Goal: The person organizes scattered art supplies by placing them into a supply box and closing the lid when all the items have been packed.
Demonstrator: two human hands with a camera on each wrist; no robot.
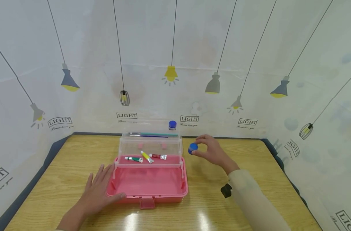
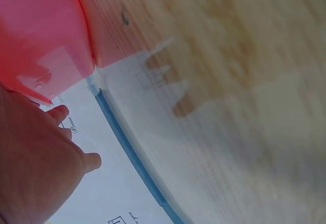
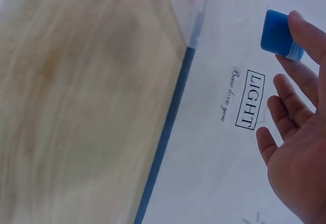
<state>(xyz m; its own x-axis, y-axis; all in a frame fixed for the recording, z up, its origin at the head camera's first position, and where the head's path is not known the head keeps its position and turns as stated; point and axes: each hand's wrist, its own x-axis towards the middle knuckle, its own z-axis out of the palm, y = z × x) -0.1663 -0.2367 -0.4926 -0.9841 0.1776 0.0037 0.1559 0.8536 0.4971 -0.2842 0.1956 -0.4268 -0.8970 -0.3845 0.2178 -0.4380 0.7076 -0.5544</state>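
Note:
A pink box [image 1: 147,199] with fold-out clear trays stands open on the table. My left hand [image 1: 98,192] rests against its left side, fingers extended and thumb at the front rim; the left wrist view shows the same hand [image 2: 38,152] beside the pink wall. To the right of the box, my right hand [image 1: 214,150] pinches a small blue-capped jar [image 1: 193,148] between thumb and forefinger, above the table. In the right wrist view the jar [image 3: 277,33] is gripped while the other fingers are loosely bent.
Green [image 1: 133,159], yellow [image 1: 146,157] and red paint tubes [image 1: 158,156] lie in a clear tray [image 1: 126,147]. Behind them are paintbrushes [image 1: 149,136] and another blue-capped jar [image 1: 172,124]. A black object [image 1: 226,191] is by the right sleeve. A printed sheet [image 1: 146,41] surrounds the wooden table [image 1: 236,211].

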